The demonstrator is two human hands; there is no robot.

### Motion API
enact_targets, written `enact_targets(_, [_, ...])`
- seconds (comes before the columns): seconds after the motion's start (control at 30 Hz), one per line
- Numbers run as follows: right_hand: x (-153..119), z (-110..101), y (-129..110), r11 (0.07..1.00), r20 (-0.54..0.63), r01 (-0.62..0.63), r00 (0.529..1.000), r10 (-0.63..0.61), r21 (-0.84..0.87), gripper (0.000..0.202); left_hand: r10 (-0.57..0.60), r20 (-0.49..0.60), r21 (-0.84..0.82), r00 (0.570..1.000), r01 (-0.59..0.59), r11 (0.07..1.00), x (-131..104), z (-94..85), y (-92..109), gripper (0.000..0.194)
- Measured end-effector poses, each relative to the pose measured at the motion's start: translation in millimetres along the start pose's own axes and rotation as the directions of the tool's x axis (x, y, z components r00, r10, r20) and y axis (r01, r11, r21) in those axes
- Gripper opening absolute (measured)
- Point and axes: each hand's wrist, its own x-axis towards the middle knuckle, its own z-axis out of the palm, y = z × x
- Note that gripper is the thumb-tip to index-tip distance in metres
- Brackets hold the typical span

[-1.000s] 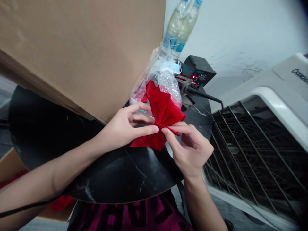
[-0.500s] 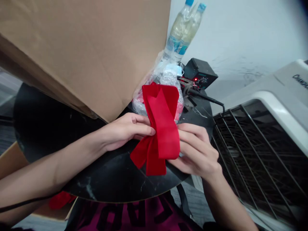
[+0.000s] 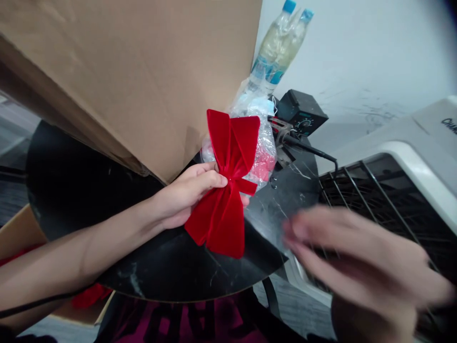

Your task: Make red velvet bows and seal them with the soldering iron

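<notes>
A red velvet bow (image 3: 224, 219) is held over the round black table (image 3: 150, 271), with loops fanning up and down from its gathered middle. My left hand (image 3: 194, 190) is closed on that middle, thumb on top, other fingers mostly hidden behind. A short red strip juts out to the right of the centre. My right hand (image 3: 353, 257) is off to the right, apart from the bow and in front of the heater-like appliance. Motion smears its fingers, so I cannot tell whether they hold anything.
A large cardboard box (image 3: 135, 71) stands at the left back. Behind the bow lies a clear plastic bag (image 3: 266, 147) with pink items. Two bottles (image 3: 278, 47), a black soldering station (image 3: 302, 114) and a white grilled appliance (image 3: 410, 147) are beyond. Red fabric (image 3: 91, 294) lies in a lower box.
The bow has turned and spread into a full shape, its gathered centre now showing. My right hand has let go and moved right; my left hand keeps its hold.
</notes>
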Motion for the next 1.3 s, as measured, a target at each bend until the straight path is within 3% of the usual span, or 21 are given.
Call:
enact_targets(0.07, [12.8, 11.9, 27.5, 0.993, -0.055, 0.033, 0.998, -0.039, -0.110, 0.041, -0.022, -0.002, 0.002, 1.000, 0.022, 1.000, -0.5, 0.7, -1.5, 0.017])
enact_targets(0.2, [34.1, 36.6, 58.0, 0.948, -0.010, 0.265, 0.963, -0.270, -0.175, 0.027, -0.049, -0.015, 0.054, 0.999, 0.049, 0.997, 0.0, 2.0, -1.2, 0.016])
enact_targets(0.3, [41.3, 34.0, 54.4, 0.885, 0.045, 0.426, 0.904, -0.426, -0.187, 0.023, -0.069, -0.084, 0.142, 0.994, 0.081, 0.987, 0.4, 3.2, 2.1, 0.018])
enact_targets(0.47, [48.2, 19.8, 41.8, 0.820, 0.264, 0.541, 0.831, -0.489, -0.188, 0.024, -0.133, -0.177, 0.283, 0.975, 0.180, 0.942, 0.6, 4.2, 6.3, 0.023])
enact_targets(0.63, [54.4, 27.8, 38.6, 0.865, 0.360, 0.486, 0.835, -0.417, -0.125, 0.029, -0.156, -0.171, 0.455, 0.973, 0.218, 0.863, 3.4, -2.4, 4.2, 0.017])
enact_targets(0.8, [60.5, 39.4, 38.1, 0.906, 0.462, 0.415, 0.822, -0.333, -0.084, 0.027, -0.128, -0.106, 0.623, 0.986, 0.166, 0.764, 3.4, -10.4, 4.1, 0.008])
enact_targets(0.93, [66.8, 46.7, 46.4, 0.932, 0.527, 0.342, 0.817, -0.233, -0.118, 0.023, -0.159, -0.044, 0.646, 0.986, 0.149, 0.749, -0.9, -7.9, 4.0, 0.070])
enact_targets(0.97, [68.3, 45.8, 48.7, 0.936, 0.534, 0.335, 0.813, -0.230, -0.106, 0.022, -0.164, -0.030, 0.650, 0.986, 0.144, 0.746, -2.0, -6.8, 4.4, 0.078])
enact_targets(1.03, [69.7, 38.6, 51.3, 0.952, 0.492, 0.300, 0.838, -0.235, -0.056, 0.023, -0.146, -0.028, 0.651, 0.989, 0.128, 0.748, -3.6, -5.4, 6.7, 0.076])
enact_targets(1.17, [62.3, 12.9, 44.3, 0.980, 0.266, 0.197, 0.944, -0.194, 0.017, 0.022, -0.103, -0.039, 0.547, 0.994, 0.107, 0.830, -5.1, -6.3, 16.3, 0.068])
enact_targets(1.3, [44.1, 10.3, 33.1, 0.922, 0.249, 0.337, 0.925, -0.287, -0.189, 0.025, -0.147, -0.010, 0.366, 0.989, 0.140, 0.920, -5.3, -7.3, 21.5, 0.067])
